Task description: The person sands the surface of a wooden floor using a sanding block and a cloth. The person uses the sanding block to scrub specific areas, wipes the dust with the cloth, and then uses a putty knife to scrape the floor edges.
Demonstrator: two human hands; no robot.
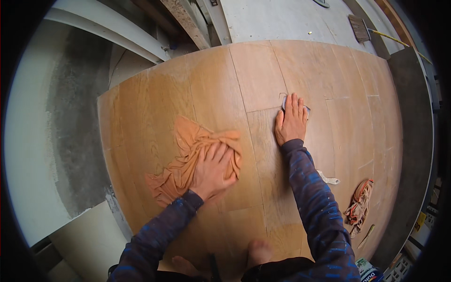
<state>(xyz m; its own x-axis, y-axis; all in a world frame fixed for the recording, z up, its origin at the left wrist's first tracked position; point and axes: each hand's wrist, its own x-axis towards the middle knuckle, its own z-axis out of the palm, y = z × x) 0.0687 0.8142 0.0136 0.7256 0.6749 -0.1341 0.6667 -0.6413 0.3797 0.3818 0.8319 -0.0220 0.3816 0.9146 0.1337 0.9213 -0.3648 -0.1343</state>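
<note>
Orange cloth point(185, 150) lies beneath the spread left hand point(213, 174), small flat item point(284, 103) beneath the flat right hand point(292, 122), hands apart; seemingly wiping, next needing even pressure.

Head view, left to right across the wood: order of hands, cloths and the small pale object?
orange cloth under left hand → right hand → small pale object → crumpled rag

Brown broom point(359, 29), dark slipper point(322, 3), white beam point(115, 28)
</note>
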